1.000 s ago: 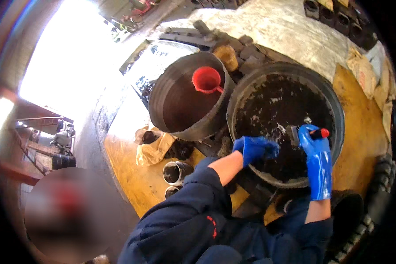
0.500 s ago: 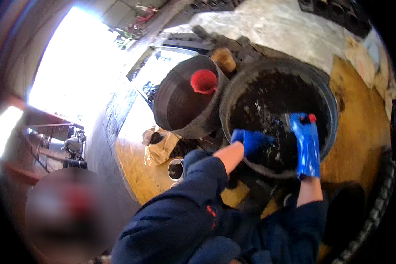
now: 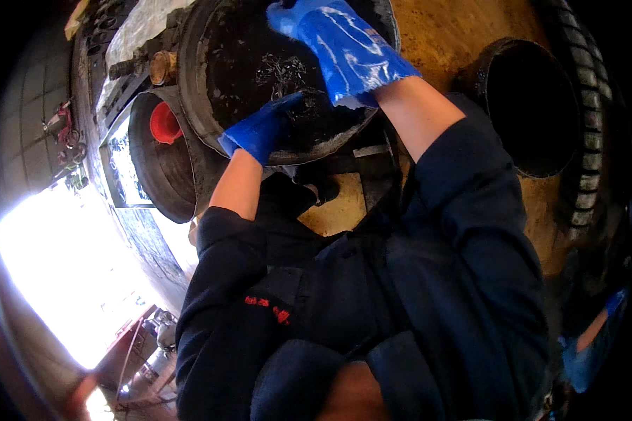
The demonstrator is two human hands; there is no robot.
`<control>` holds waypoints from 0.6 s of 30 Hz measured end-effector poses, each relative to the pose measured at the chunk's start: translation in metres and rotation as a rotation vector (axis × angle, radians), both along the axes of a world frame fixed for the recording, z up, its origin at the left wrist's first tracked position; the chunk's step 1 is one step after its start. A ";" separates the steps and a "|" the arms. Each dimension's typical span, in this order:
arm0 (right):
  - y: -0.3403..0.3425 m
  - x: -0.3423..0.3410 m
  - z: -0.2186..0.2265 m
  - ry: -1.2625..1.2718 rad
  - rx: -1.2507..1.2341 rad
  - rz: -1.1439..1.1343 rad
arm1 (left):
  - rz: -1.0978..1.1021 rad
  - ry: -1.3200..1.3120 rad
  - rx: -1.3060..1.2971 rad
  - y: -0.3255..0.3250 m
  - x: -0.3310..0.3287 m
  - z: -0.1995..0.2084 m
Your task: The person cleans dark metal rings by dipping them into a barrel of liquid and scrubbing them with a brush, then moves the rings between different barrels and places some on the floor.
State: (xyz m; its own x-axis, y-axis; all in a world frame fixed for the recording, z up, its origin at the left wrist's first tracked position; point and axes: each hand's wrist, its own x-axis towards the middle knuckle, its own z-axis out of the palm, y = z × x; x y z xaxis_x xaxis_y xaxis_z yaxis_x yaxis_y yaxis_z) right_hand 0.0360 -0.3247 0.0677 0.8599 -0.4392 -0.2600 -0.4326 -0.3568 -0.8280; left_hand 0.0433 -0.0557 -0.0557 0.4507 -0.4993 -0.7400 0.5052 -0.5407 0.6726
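A large round dark tub point(image 3: 187, 77) holds black, wet-looking stuff point(image 3: 235, 52) with pale glints on its surface. My left hand point(image 3: 260, 130), in a blue rubber glove, reaches over the near rim. Its fingers stretch out flat to the right, at or just above the black stuff. My right hand point(image 3: 344, 52), in a shiny blue glove, reaches across the tub's right part. Its fingers curl near the upper picture edge. What they hold is hidden in this view.
Left of the tub stands a dark bucket point(image 3: 144, 161) with a red scoop or cup point(image 3: 164, 123) inside. A brown cylindrical container point(image 3: 163, 68) is behind them. At right are a black drum point(image 3: 488, 67) and a tyre point(image 3: 590, 133). Another person's bare forearm point(image 3: 591, 333) shows at lower right.
The view has turned and tilted down, so the tub sits higher in the picture. The red-ended tool at my right hand no longer shows. My left hand's fingers now appear stretched out.
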 end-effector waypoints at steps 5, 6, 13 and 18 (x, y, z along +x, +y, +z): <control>-0.001 -0.007 -0.001 -0.013 0.041 -0.023 | 0.063 -0.053 -0.009 -0.024 0.005 0.001; 0.000 -0.006 -0.001 -0.026 0.019 -0.019 | 0.070 -0.066 -0.004 -0.024 0.003 0.002; -0.009 0.003 -0.017 -0.042 0.113 -0.067 | 0.056 -0.052 -0.016 -0.037 -0.008 0.005; -0.005 -0.005 -0.007 -0.075 0.038 -0.020 | 0.065 -0.093 -0.015 -0.044 -0.002 0.006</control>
